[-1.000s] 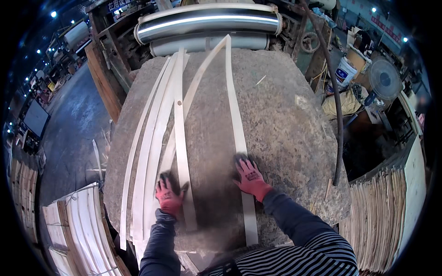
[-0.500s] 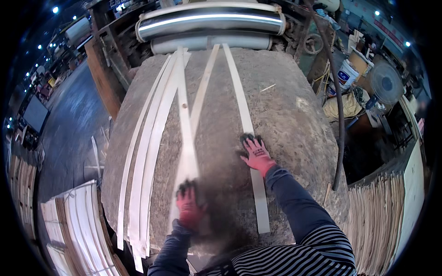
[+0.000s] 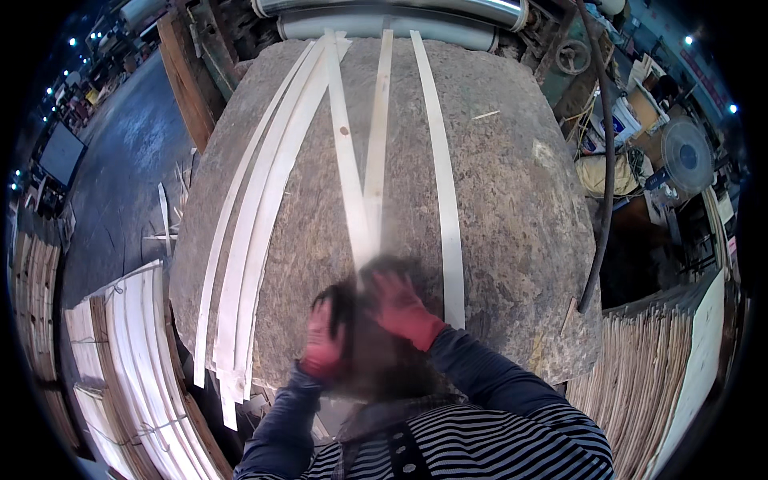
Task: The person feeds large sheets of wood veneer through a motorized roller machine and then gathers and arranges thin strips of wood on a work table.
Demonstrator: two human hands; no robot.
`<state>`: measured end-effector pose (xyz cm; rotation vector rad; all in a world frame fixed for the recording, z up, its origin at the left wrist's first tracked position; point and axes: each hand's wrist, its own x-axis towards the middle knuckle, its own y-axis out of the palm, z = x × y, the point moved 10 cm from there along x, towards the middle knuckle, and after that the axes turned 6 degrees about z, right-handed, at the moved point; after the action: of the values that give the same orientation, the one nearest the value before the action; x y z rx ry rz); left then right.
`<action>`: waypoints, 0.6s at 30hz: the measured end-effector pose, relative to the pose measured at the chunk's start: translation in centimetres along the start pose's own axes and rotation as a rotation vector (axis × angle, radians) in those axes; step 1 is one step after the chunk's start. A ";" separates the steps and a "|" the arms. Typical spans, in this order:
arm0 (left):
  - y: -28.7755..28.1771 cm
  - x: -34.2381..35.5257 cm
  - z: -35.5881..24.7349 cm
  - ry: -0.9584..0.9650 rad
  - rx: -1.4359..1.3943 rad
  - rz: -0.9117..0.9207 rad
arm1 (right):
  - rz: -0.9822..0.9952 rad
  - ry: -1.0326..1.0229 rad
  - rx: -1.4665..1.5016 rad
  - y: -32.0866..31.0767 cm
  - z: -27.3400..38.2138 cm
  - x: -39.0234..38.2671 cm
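My right hand (image 3: 402, 310), in a red glove with dark fingertips, is over the near ends of two pale wood veneer strips. One strip (image 3: 342, 120) has a brown knot and slants; the other strip (image 3: 382, 112) runs straighter, and they meet near that hand. Close by on the left is my gloved left hand (image 3: 324, 340). A dark smear covers the space between the hands and blurs their fingers, so any grip is hidden. A separate veneer strip (image 3: 450, 216) lies to the right of my right hand. Several overlapping strips (image 3: 268, 184) lie at the left.
The worn brown tabletop (image 3: 512, 216) reaches to metal rollers (image 3: 392, 29) at the far end. Stacked veneer bundles stand at lower left (image 3: 132, 344) and lower right (image 3: 648, 376). A dark hose (image 3: 608, 176) hangs along the right edge. A small wood sliver (image 3: 486, 115) lies at the far right.
My right hand has left the right-hand strip and moved left, close to my left hand. The near ends of the two middle strips have shifted together. The view has tipped downward.
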<state>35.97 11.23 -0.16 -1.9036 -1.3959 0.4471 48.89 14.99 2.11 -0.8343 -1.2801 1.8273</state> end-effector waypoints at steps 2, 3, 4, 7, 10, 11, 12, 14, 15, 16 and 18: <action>-1.7 0.5 0.3 -0.019 0.011 -0.016 | -0.027 -0.230 0.205 1.2 2.5 -1.0; -2.2 1.0 0.2 -0.031 0.015 -0.024 | -0.039 -0.345 0.306 1.7 3.4 -1.7; -3.2 1.4 -0.2 -0.032 0.086 -0.040 | -0.061 -0.261 0.433 -0.4 3.4 -2.2; -1.2 4.6 -2.3 -0.102 0.456 0.151 | -0.075 0.128 0.054 -4.4 -1.2 -3.0; -0.5 4.8 -1.8 -0.046 0.379 0.211 | -0.071 0.350 0.011 -2.6 -6.5 -5.4; -0.9 4.7 -0.7 -0.047 0.349 0.217 | -0.081 0.429 -0.028 -2.3 -8.5 -6.8; -2.1 4.0 -0.1 -0.003 0.408 0.233 | -0.051 0.450 -0.038 -2.1 -9.7 -8.0; -3.3 3.1 1.3 0.153 0.441 0.255 | 0.028 0.494 -0.044 -0.8 -11.0 -10.4; -3.1 2.8 2.0 0.188 0.463 0.313 | 0.046 0.505 -0.035 -0.4 -11.4 -10.6; -3.0 3.1 2.8 0.162 0.451 0.353 | 0.056 0.516 -0.028 -0.3 -11.7 -10.6; -2.2 3.9 4.4 0.104 0.429 0.430 | 0.042 0.527 -0.014 -0.2 -12.2 -9.9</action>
<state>32.99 16.66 -1.06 -1.8242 -0.7393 0.7731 64.17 12.30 -0.36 -1.2556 -0.9392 1.4878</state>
